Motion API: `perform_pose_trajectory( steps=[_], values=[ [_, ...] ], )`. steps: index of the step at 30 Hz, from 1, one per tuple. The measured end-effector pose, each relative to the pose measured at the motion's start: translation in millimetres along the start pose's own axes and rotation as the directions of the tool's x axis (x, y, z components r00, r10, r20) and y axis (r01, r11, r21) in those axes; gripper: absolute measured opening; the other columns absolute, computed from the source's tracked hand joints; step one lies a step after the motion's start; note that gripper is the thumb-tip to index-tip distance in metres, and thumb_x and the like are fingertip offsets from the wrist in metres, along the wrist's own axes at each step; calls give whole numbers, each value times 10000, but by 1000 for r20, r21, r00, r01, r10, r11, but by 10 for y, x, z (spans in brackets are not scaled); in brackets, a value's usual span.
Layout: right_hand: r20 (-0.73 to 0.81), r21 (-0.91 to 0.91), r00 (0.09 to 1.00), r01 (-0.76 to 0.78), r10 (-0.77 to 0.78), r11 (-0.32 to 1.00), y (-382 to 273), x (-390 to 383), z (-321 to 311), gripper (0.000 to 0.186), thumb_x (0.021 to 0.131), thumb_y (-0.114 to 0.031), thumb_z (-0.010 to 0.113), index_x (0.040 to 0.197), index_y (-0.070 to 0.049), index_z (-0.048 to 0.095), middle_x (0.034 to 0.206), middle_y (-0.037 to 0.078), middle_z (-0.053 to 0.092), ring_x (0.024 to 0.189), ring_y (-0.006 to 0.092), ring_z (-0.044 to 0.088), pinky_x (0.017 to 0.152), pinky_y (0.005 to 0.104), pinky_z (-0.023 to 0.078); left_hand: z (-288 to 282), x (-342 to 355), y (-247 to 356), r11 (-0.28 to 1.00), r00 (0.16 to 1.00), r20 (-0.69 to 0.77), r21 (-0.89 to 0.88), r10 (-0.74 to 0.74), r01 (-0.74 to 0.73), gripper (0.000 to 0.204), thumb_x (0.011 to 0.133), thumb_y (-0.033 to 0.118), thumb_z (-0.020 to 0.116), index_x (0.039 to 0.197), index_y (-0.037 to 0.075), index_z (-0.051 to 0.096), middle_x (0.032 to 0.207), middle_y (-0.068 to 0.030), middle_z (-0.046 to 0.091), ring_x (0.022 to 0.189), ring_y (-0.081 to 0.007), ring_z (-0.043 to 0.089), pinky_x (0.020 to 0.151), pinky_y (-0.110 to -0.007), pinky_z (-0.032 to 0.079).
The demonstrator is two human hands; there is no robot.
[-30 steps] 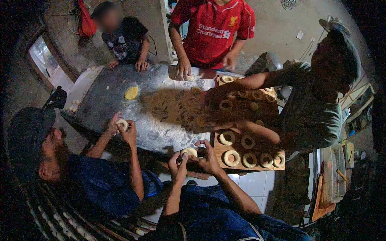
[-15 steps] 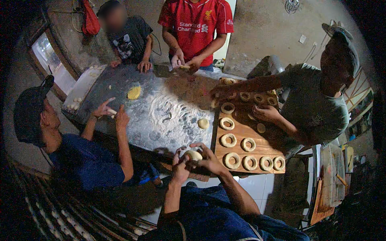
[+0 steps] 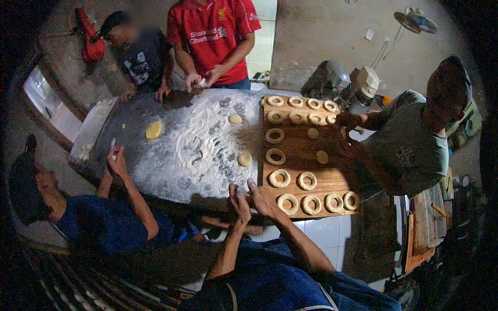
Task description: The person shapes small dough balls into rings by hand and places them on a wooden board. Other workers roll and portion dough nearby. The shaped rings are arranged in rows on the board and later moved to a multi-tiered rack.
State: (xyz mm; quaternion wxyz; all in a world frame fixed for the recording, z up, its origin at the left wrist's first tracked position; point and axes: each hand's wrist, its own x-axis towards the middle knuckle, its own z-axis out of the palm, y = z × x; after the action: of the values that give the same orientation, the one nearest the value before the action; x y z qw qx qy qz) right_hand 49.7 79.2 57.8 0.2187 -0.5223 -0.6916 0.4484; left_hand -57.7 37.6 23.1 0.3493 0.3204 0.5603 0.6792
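My left hand (image 3: 239, 205) and my right hand (image 3: 262, 201) are close together at the near edge of the floured table (image 3: 155, 179), palms facing each other and fingers pointing away from me. The piece of dough between them is hidden by the palms and fingers. Just beyond my fingertips lies a flat round of dough (image 3: 245, 159), and farther back is a second round (image 3: 235, 119). Beside my right hand, a wooden board (image 3: 327, 181) carries rows of dough rings; the nearest ring (image 3: 287, 204) sits close to my right wrist.
Coworkers stand around the table: one in red (image 3: 212, 41), one in dark clothes (image 3: 148, 65), one in blue (image 3: 104, 215) at left and one in grey-green (image 3: 410, 135) reaching over the board. Yellow dough (image 3: 153, 130) lies left. A tray of dough pieces (image 3: 93, 132) borders the far left.
My hands have closed together, covering the dough that showed between my fingers. The coworker at right has drawn an arm back from the board's far side. The view has shifted.
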Motion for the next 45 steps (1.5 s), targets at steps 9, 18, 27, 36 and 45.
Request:
perform_pose_trajectory(
  steps=[9,18,27,36,45],
  values=[
    [-118,180,993,31,-10,983,-16,-101,-442,648,994,-518,267,950,48,580,645,207,515,615,354,467,583,456,372,435,33,-258,991,994,72,116,-82,73,433,970,410,410,1076,7,532,986,-97,582,899,-279,544,804,-391,425],
    [-209,122,974,119,-92,985,435,-278,-822,606,983,-473,391,678,36,514,539,145,423,527,222,407,479,415,333,845,-164,-1238,927,964,216,-304,-156,218,321,974,344,480,1038,35,536,876,-62,615,789,-235,608,625,-377,481],
    [-250,241,968,42,20,970,574,-568,-1531,697,974,-537,322,687,65,525,579,216,462,549,321,445,545,458,362,1491,-534,-198,719,883,369,525,290,-455,398,984,331,320,979,9,554,813,-180,576,757,-331,566,712,-436,442],
    [-310,112,929,247,-203,962,1400,-552,-1774,637,969,-481,318,738,53,578,670,289,549,659,443,548,602,499,421,1845,-519,-1103,933,903,403,243,149,-263,335,964,285,421,1096,4,548,927,-133,549,909,-271,545,831,-399,446],
    [-247,-28,969,-1,-6,1000,1809,-692,-2348,613,966,-501,345,759,29,574,637,147,542,606,254,491,560,397,391,2564,-703,-819,864,927,372,480,-44,-152,343,985,298,390,1141,22,519,1018,-141,559,926,-294,534,844,-398,416]
  ],
)
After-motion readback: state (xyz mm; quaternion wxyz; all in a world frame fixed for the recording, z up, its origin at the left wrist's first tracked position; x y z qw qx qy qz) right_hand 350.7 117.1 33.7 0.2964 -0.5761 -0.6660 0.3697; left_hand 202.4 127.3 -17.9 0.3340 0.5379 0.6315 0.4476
